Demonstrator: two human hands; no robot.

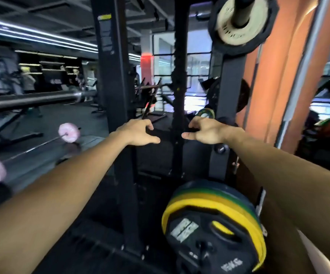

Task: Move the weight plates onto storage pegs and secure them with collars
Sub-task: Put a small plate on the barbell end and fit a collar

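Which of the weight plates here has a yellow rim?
The plate at the front of the low stack, bottom right beneath the right forearm. The plate high on the rack has a cream face instead.

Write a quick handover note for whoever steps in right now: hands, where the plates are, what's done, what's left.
Left hand: empty, fingers loosely spread, held out in front of the rack upright.
Right hand: also empty, reaching forward by the rack.
Plates: a stack of yellow, green and blue-rimmed plates sits low on a peg at the bottom right; a cream-faced plate hangs on an upper peg.
Done: those plates are stored. No collar is clearly visible; the picture is blurred.
Left: check for collars and fit them; the pink-plated barbell lies on the floor.
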